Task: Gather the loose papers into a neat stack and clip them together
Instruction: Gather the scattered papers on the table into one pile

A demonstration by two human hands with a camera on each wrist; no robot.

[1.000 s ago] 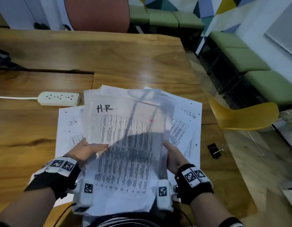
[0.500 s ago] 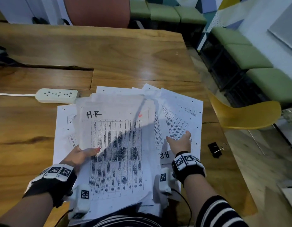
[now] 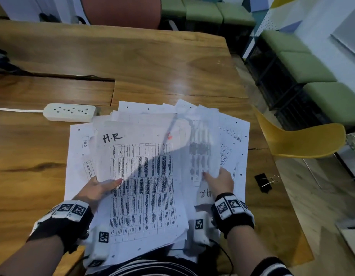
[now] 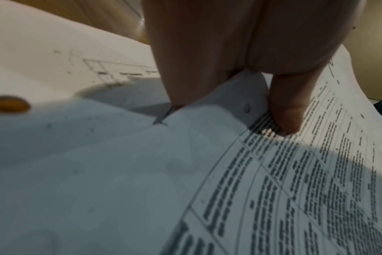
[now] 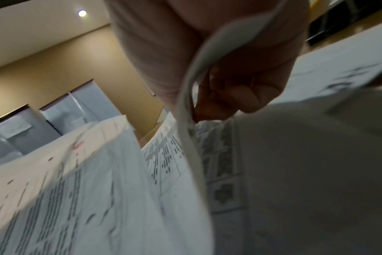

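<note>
A loose pile of printed papers (image 3: 144,176) lies spread on the wooden table (image 3: 152,62), the top sheet marked "H.R". My left hand (image 3: 101,188) grips the left edge of the top sheets, thumb (image 4: 288,110) on the printed table. My right hand (image 3: 218,181) pinches one sheet (image 3: 204,148) at its lower edge and holds it raised at the pile's right side; that sheet's edge (image 5: 190,120) runs between thumb and fingers. A black binder clip (image 3: 265,182) lies on the table to the right of the papers, untouched.
A white power strip (image 3: 70,112) with its cord lies just behind the pile's left corner. The table's right edge is close beside the clip, with a yellow chair (image 3: 304,140) beyond it. Green benches (image 3: 304,64) stand at the right.
My right hand, flat on the right-hand sheets half a second ago, has taken hold of one sheet and lifted it. My left hand keeps its grip on the top sheets.
</note>
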